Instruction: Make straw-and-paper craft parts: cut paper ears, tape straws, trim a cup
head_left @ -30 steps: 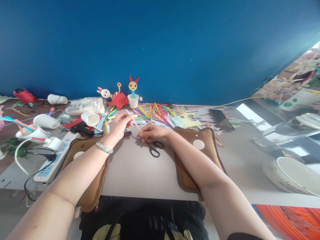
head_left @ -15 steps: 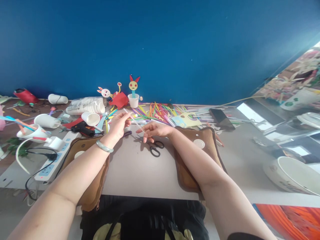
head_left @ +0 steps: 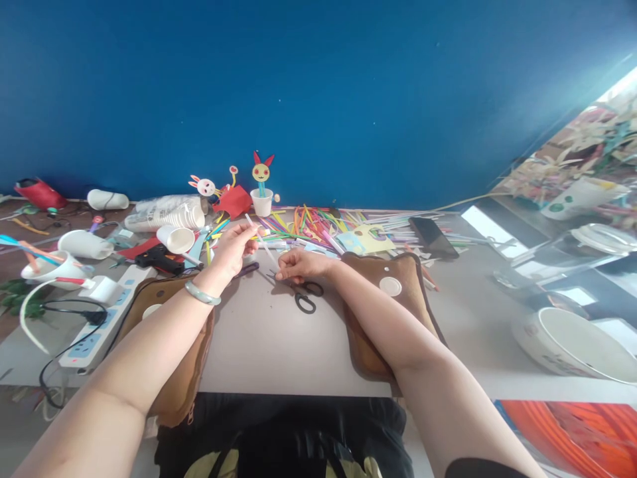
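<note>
Between my hands slants a thin, pale, translucent strip [head_left: 267,249] that looks like a drinking straw. My left hand [head_left: 237,247] pinches it near its upper end. At its lower end, my right hand [head_left: 299,267] has its fingers closed together on it. Just below my right hand lies a pair of black-handled scissors [head_left: 305,303], its blades partly hidden by the fingers. A dark purple tool [head_left: 247,269] rests by my left wrist. Brown padded cushions [head_left: 365,279] lie under both forearms.
Colourful strips and straws [head_left: 308,226] are strewn along the wall, beside a phone [head_left: 432,238]. A white cup with a paper rabbit [head_left: 261,200] stands behind. At left are stacked cups [head_left: 169,216], a glue gun [head_left: 160,259] and a power strip [head_left: 107,318]; at right, a white bowl [head_left: 572,345].
My right hand's fingers have closed from a looser, spread pose into a pinch at the strip's lower end. My left hand keeps its hold; the whole view has shifted slightly.
</note>
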{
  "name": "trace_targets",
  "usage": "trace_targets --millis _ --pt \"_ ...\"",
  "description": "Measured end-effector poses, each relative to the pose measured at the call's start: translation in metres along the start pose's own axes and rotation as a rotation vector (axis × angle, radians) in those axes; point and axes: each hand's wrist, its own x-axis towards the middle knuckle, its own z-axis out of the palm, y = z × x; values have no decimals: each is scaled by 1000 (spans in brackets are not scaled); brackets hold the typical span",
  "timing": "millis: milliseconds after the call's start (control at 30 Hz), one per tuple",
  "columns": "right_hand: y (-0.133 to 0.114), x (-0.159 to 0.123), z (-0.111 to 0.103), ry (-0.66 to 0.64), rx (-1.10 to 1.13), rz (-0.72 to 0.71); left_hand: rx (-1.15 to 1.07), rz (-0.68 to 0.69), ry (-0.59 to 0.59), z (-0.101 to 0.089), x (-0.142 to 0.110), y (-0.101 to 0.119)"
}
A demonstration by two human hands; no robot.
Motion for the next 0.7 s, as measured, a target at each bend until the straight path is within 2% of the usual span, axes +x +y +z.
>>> trace_targets --millis 233,500,700 --pt "1 0 0 17 13 26 93 -17 -121 1 -6 -1" --pt "2 -1 -4 -54 62 18 79 33 -31 2 -3 -6" --pt "3 1 -4 -103 6 10 47 57 19 1 -1 -7"
